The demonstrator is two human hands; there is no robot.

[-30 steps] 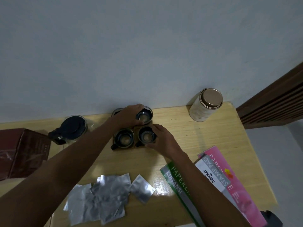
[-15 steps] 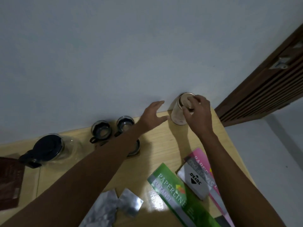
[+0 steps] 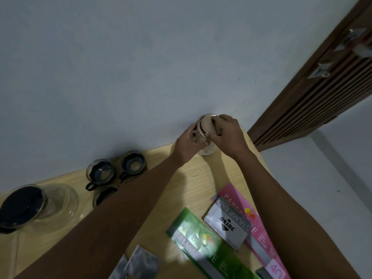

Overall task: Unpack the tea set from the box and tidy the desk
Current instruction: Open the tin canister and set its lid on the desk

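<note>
1. While the tin (image 3: 205, 137) stands on the desk (image 3: 189, 178) at centre frame by the wall, the left hand (image 3: 188, 144) wraps its side.
2. Right hand (image 3: 227, 133) grips the lid from above.
3. Cups (image 3: 116, 172) sit left.

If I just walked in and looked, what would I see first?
First you'd see two hands on the cream tin at the back of the desk by the wall: the left hand grips its side and the right hand holds its lid. Next, the bright pink packet and green packet lie near the front, and the dark cups sit to the left.
</note>
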